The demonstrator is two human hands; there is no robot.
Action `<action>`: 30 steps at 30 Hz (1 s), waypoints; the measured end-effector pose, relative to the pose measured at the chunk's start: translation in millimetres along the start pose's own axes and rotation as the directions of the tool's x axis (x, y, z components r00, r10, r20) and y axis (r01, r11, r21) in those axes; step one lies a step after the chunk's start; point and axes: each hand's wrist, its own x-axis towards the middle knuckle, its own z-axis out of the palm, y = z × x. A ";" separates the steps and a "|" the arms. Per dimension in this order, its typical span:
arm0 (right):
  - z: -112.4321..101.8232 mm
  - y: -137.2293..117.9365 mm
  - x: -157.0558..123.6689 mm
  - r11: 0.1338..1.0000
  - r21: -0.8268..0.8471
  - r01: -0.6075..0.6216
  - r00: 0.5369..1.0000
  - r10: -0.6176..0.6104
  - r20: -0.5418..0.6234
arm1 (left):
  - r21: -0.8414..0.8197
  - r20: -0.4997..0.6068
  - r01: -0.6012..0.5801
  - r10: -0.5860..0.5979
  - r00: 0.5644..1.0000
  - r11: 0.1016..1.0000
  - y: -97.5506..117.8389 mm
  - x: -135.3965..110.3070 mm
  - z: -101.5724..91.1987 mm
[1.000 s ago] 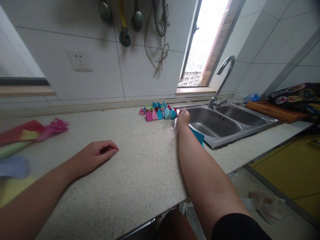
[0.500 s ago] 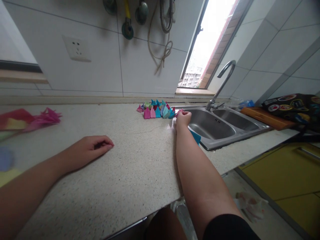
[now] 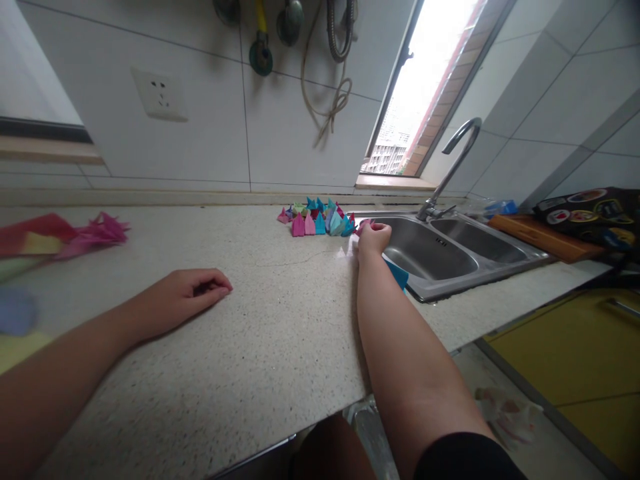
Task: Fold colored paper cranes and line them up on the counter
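My right hand [image 3: 375, 237] reaches to the near left corner of the sink. Its fingers are pinched on a pink origami piece [image 3: 362, 227], mostly hidden by the hand. Just left of it, folded paper pieces in pink, blue, teal and green stand in close rows, among them a magenta origami piece [image 3: 299, 225] and a light teal one [image 3: 337, 223]. Teal paper [image 3: 397, 274] shows partly behind my right forearm. My left hand [image 3: 187, 297] rests on the counter [image 3: 280, 333], fingers curled to the thumb with nothing visible in them.
A steel double sink [image 3: 425, 288] with a curved faucet [image 3: 463, 137] is set into the counter at right. Beyond it lie a wooden board [image 3: 540, 237] and a dark patterned bag [image 3: 595, 213]. Pink folded paper [image 3: 105, 235] and a blue paper sheet [image 3: 17, 311] lie at left.
The whole view has shifted slightly, so everything appears a little further right. My right hand stays pinched at the row's right end, and my left hand stays resting on the counter.
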 end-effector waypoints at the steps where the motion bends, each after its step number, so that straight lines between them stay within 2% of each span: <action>1: -0.3 0.0 -0.3 1.000 -0.002 0.004 1.000 -0.004 0.001 | -0.003 -0.003 -0.002 0.002 1.000 1.000 0.2 -0.1 -0.1; 17: -1.8 -1.3 -4.8 0.991 -0.047 0.126 0.989 -0.121 0.086 | -0.012 0.002 0.008 -0.008 1.000 1.000 2.9 -0.1 -0.1; 30: 0.8 2.5 -4.0 0.990 -0.049 0.133 0.988 -0.128 0.088 | -0.004 0.006 0.003 -0.003 1.000 1.000 2.1 0.3 -0.5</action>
